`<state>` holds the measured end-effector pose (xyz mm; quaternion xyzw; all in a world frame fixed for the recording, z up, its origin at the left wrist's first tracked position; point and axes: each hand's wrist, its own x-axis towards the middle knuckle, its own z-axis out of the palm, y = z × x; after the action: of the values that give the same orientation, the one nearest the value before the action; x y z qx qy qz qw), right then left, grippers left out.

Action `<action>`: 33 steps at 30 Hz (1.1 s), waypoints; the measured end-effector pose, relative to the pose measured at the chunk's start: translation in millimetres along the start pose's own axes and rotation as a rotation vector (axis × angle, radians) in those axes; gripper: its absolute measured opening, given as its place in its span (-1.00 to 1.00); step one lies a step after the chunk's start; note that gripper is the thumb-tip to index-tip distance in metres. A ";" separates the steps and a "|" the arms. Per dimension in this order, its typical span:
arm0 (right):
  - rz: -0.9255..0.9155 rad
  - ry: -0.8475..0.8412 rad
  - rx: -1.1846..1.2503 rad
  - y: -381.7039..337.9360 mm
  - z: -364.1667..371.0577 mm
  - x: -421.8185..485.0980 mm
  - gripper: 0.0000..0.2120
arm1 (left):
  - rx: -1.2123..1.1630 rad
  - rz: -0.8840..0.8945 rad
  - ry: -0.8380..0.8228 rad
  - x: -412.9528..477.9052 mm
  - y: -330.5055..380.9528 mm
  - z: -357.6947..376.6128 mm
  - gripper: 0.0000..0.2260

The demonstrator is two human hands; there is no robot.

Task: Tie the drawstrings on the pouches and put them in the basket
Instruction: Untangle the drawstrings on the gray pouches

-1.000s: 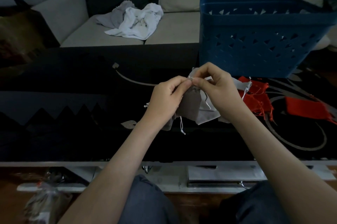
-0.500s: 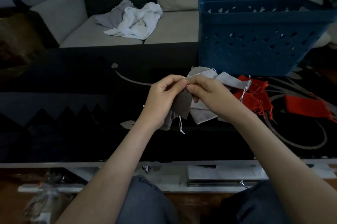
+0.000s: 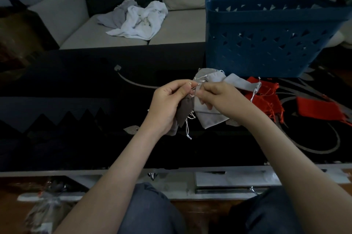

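Observation:
A small grey-brown pouch [image 3: 185, 110] hangs between my hands above the black table. My left hand [image 3: 168, 106] grips its top and pinches the white drawstring [image 3: 188, 129], whose loose ends dangle below. My right hand [image 3: 219, 98] pinches the same string at the pouch's mouth, fingertips almost touching the left ones. Several light grey pouches [image 3: 215, 81] lie in a heap just behind my hands. Red pouches [image 3: 266, 98] lie to the right of them. The blue plastic basket [image 3: 266, 43] stands at the back right of the table.
The black glass table [image 3: 76, 119] has a pale pattern; its near edge runs below my forearms. Another red pouch [image 3: 320, 108] lies at far right. A sofa with crumpled white cloths [image 3: 141, 20] stands behind the table. Clutter sits on the shelf beneath.
Both hands have lowered slightly with the pouch, and the fingertips now pinch the drawstring closer to the table. The heap of pouches and the basket have not moved.

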<state>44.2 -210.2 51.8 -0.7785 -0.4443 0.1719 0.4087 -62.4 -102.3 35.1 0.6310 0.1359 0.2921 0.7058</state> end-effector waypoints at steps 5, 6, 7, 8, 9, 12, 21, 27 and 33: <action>0.220 0.009 0.217 10.4 -5.9 3.7 -0.67 | 0.167 0.021 0.072 1.4 -1.0 -3.7 -0.93; 0.252 0.007 0.260 10.9 -5.3 4.0 -0.67 | 0.194 0.023 0.079 1.8 -1.5 -3.3 -0.94; 0.278 0.008 0.323 10.6 -5.0 4.2 -0.68 | 0.219 0.026 0.083 1.9 -1.8 -2.3 -0.94; 0.295 0.012 0.401 9.9 -5.0 4.6 -0.69 | 0.236 0.026 0.092 2.0 -2.3 -1.3 -0.94; 0.300 0.016 0.489 8.8 -5.2 4.9 -0.71 | 0.242 0.021 0.104 2.3 -2.6 0.0 -0.94; 0.246 -0.003 0.658 3.5 -4.0 3.5 -0.75 | 0.258 -0.006 0.137 3.8 -4.6 3.1 -0.94; -0.014 0.017 0.425 -0.4 -1.5 -4.5 -0.77 | 0.221 -0.007 0.123 1.8 -1.5 6.3 -0.88; -0.059 0.088 0.434 -5.8 6.2 -5.7 -0.76 | 0.184 0.001 0.134 -0.7 0.3 10.1 -0.84; -0.018 0.167 0.444 -7.7 12.4 -5.0 -0.78 | 0.275 -0.016 0.142 -1.3 -2.7 8.2 -0.84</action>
<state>29.4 -206.3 49.8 -0.6768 -0.3672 0.1970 0.6068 -58.2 -109.8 33.7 0.6984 0.2294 0.3089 0.6035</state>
